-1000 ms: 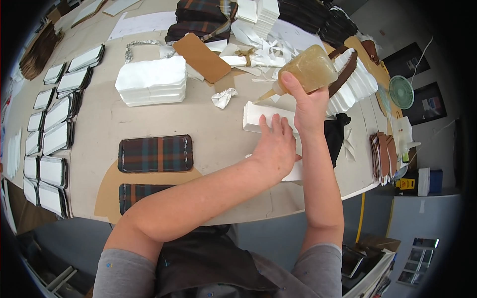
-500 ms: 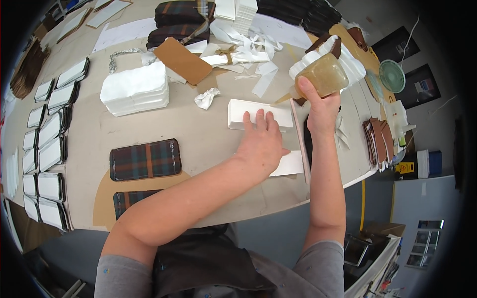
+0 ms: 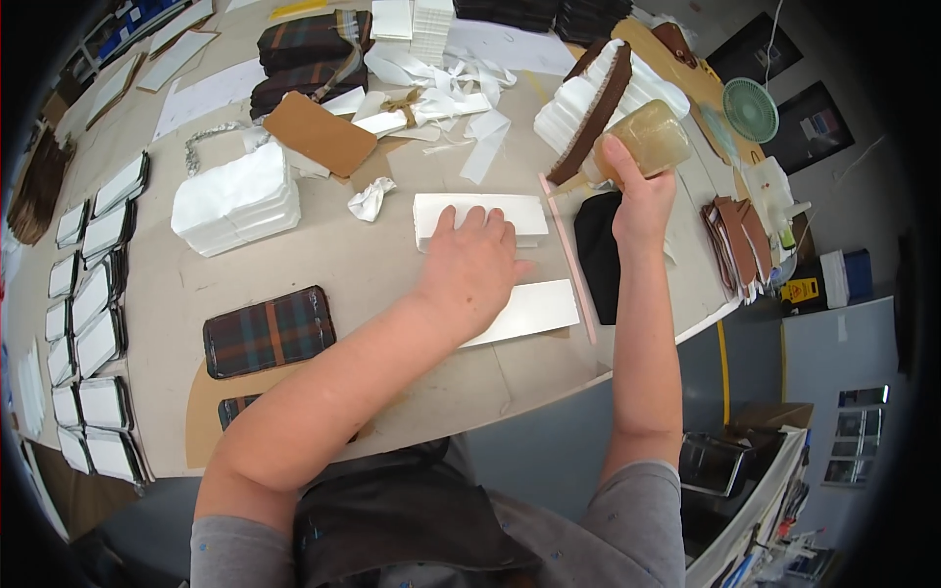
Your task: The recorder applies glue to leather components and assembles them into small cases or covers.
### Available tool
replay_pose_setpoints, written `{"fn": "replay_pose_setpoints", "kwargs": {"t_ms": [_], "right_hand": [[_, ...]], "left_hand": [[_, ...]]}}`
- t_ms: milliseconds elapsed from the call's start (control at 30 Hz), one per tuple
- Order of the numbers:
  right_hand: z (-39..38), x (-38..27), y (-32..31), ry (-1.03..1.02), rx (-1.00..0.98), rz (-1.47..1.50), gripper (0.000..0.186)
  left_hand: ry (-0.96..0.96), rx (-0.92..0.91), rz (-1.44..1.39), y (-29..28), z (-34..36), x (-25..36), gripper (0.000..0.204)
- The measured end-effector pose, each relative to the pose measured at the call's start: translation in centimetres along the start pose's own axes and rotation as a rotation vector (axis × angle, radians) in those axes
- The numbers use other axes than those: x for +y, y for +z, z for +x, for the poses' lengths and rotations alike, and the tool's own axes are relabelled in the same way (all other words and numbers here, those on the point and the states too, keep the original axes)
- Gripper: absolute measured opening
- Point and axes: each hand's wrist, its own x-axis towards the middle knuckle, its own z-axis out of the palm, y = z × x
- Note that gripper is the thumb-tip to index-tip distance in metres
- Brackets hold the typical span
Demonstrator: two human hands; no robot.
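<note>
My right hand (image 3: 642, 201) is wrapped round a squeeze bottle (image 3: 654, 140) of cloudy amber liquid, tilted with its nozzle toward the left, beside a dark brown strip (image 3: 596, 113). My left hand (image 3: 469, 274) lies with fingers spread over a stack of white rectangular pieces (image 3: 530, 220); it holds nothing. Partly under that wrist is a flat white piece (image 3: 539, 309). Between the hands runs a thin pink strip (image 3: 570, 265), with a black flat piece (image 3: 599, 260) to its right.
Two plaid panels, one whole (image 3: 270, 333) and one mostly behind my left forearm, lie at the left. Beyond them stand a white padded stack (image 3: 235, 201) and a tan board (image 3: 319, 132). Rows of white-faced pieces (image 3: 103, 279) line the far left. White ribbons (image 3: 431, 78) heap at the back.
The bottle's nozzle has moved right, away from the white stack, toward the brown strip. My left hand stays on the stack. The whole view has shifted, showing more of the black piece.
</note>
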Motion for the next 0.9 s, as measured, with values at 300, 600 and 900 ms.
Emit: {"fn": "replay_pose_setpoints", "kwargs": {"t_ms": [300,600,900], "right_hand": [[-0.1,1.5,-1.1,0.171,0.084,0.096,0.048],[0.6,2.2,-1.2,0.142,0.089,0.073,0.050],[-1.2,0.4,-2.9,0.435,0.123,0.434,0.043]], "left_hand": [[0.070,0.086,-0.068,0.1,0.2,-0.8,0.029],[0.090,0.101,-0.052,0.2,0.2,-1.0,0.025],[0.075,0.112,-0.083,-0.1,-0.1,-1.5,0.028]]}}
